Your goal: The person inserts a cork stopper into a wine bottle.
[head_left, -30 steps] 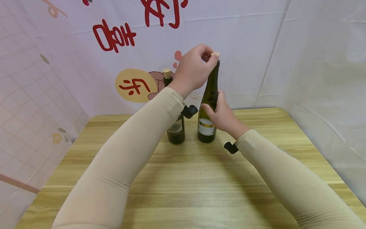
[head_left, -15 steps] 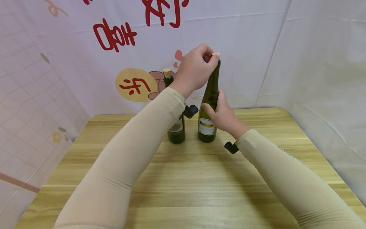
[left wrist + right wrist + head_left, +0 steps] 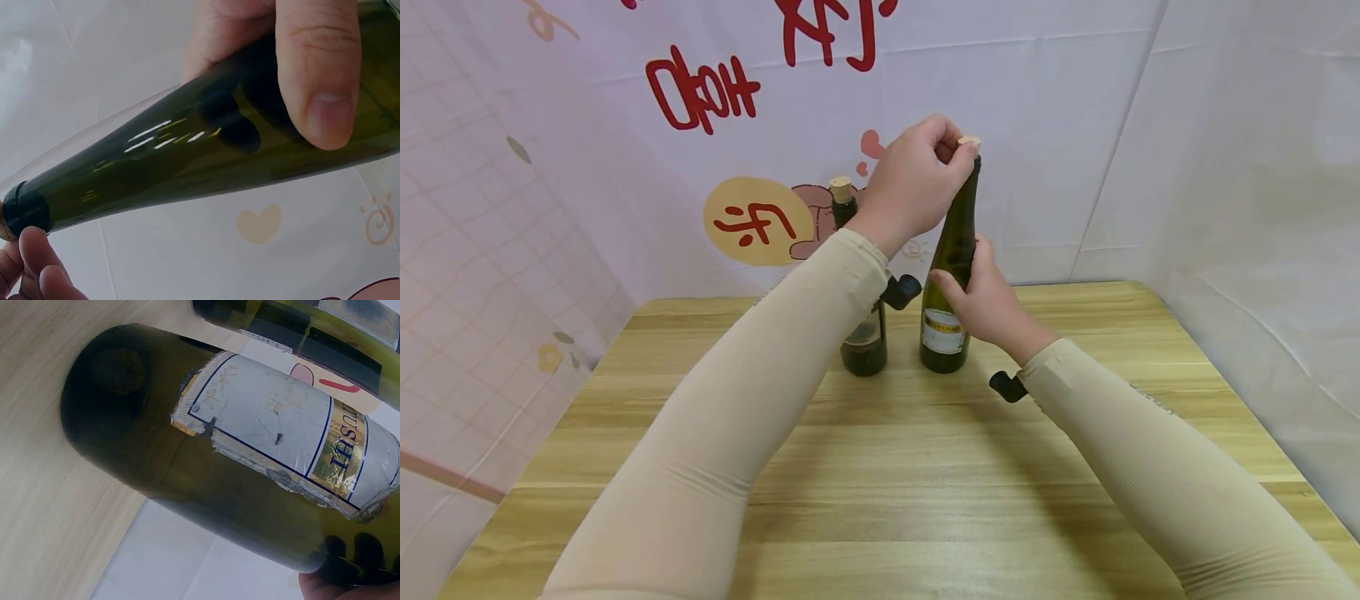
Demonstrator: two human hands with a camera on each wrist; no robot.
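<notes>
A green wine bottle [image 3: 958, 221] with a worn white-and-gold label [image 3: 265, 422] stands on the table. My right hand [image 3: 988, 304] grips its body above the label; the thumb [image 3: 325, 100] lies across the glass in the left wrist view. At the mouth, my left hand [image 3: 917, 183] pinches a pale cork [image 3: 970, 142] between thumb and fingers. The cork sits at the rim, and how deep it goes is hidden. In the left wrist view the left fingertips [image 3: 34, 247] touch the neck just below the rim.
A second dark wine bottle [image 3: 865, 346], topped with a cork [image 3: 841, 190], stands to the left, partly behind my left forearm. The wooden table [image 3: 880, 500] meets a white printed cloth backdrop [image 3: 1037, 125] behind the bottles.
Both hands keep their places on the bottle and cork. Only a very slight shift of the whole head view shows.
</notes>
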